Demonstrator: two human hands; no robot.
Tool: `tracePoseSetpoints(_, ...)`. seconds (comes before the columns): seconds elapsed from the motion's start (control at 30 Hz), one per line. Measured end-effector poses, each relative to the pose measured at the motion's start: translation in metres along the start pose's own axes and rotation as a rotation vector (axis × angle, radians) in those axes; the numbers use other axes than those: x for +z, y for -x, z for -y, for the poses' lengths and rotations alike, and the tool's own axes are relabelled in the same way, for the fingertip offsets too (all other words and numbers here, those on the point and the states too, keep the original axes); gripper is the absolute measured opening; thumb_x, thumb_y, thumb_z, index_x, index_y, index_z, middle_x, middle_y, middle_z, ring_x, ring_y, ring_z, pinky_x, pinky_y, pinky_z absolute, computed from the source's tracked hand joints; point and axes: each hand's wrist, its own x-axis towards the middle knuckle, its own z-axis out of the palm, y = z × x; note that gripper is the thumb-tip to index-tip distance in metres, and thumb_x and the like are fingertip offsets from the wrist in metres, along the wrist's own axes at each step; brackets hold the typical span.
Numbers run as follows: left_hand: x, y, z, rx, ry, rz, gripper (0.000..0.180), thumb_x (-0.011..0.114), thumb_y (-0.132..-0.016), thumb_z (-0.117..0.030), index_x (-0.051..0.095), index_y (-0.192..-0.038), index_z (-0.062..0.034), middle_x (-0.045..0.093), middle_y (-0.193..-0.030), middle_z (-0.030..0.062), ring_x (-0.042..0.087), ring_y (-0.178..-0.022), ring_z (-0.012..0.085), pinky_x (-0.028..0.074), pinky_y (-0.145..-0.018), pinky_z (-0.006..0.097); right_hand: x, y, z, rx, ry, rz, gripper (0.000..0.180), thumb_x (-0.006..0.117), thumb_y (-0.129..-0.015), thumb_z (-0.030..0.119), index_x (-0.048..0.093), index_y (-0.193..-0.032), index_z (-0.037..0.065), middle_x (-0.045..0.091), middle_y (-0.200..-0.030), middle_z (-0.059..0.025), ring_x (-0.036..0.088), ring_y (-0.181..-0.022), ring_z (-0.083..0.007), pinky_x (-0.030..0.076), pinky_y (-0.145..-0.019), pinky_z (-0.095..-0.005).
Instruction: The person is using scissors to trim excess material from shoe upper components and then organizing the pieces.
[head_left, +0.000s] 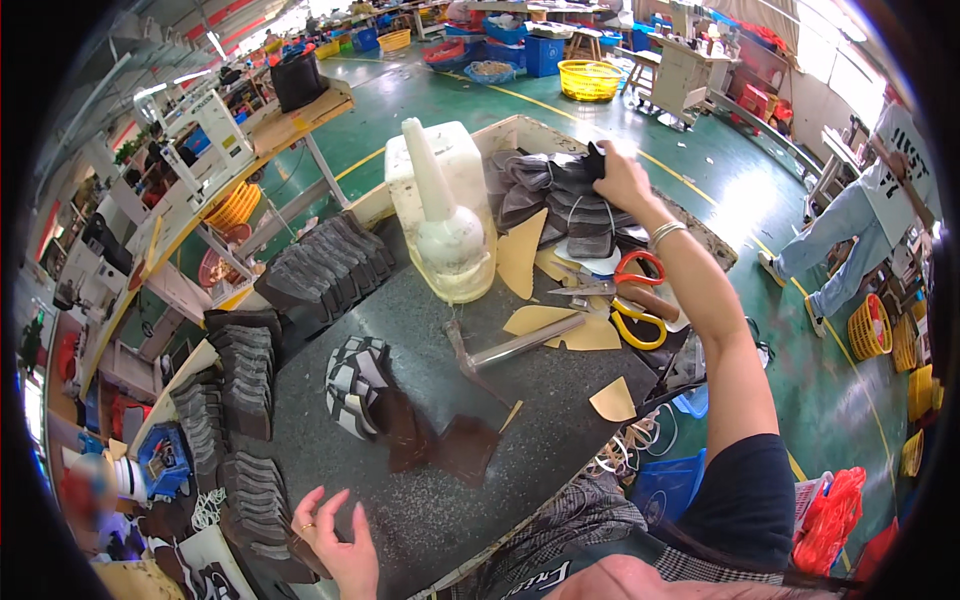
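My right hand (622, 176) reaches to the far right of the dark tabletop (420, 500), its fingers closed on a black cut piece (596, 162) at a pile of dark pieces (530, 185). A tied bundle of dark grey pieces (590, 222) lies just below that hand. My left hand (340, 540) is over the near left edge, fingers apart and holding nothing. Before it lie a black-and-white checkered piece (352, 385) and dark brown pieces (465, 450). Beyond them rests a hammer (520, 342) with a clear-looking handle.
A white glue-pot-like container (445, 210) with a tapering spout stands at the far middle. Scissors with yellow and red handles (638, 325) lie over tan pattern pieces (570, 328). Overlapping rows of dark pieces (325, 265) line the left edge. A person (860, 200) walks at right.
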Motion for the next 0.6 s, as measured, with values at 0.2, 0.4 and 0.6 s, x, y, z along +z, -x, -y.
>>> tracePoseSetpoints(0.2,-0.007,0.013,0.026,-0.043,0.086,0.049,0.027,0.071,-0.078,0.001,0.067,-0.104,-0.0068,0.053,-0.122,0.0086,0.047,-0.119,0.0268,0.036,-0.103,0.038,-0.041,0.001,-0.084,0.058,-0.583,-0.319,0.038,0.078,-0.070,0.014,0.069,-0.102,-0.002,0.073,-0.090,-0.0123,0.068,-0.080,-0.0156,0.055,-0.074,-0.0301)
tracePoseSetpoints(0.4,-0.010,0.005,0.029,-0.201,0.726,0.221,0.034,0.068,-0.086,-0.002,0.061,-0.119,0.0024,0.063,-0.117,0.0140,0.060,-0.112,0.0252,0.044,-0.101,0.036,-0.085,0.074,-0.006,-0.082,-0.781,-0.442,0.039,0.079,-0.079,0.010,0.066,-0.114,-0.002,0.072,-0.100,-0.0085,0.068,-0.089,-0.0156,0.053,-0.083,-0.0298)
tracePoseSetpoints(0.6,0.012,-0.027,-0.038,-0.322,1.786,0.777,0.101,0.077,-0.079,-0.052,0.026,-0.151,-0.0032,0.051,-0.141,0.0168,0.052,-0.129,0.0274,0.041,-0.108,0.042,-0.087,0.232,0.180,-1.509,-0.470,-0.303,0.035,0.070,-0.075,0.015,0.067,-0.109,0.009,0.062,-0.124,-0.0154,0.058,-0.121,-0.0342,0.045,-0.105,-0.0514)
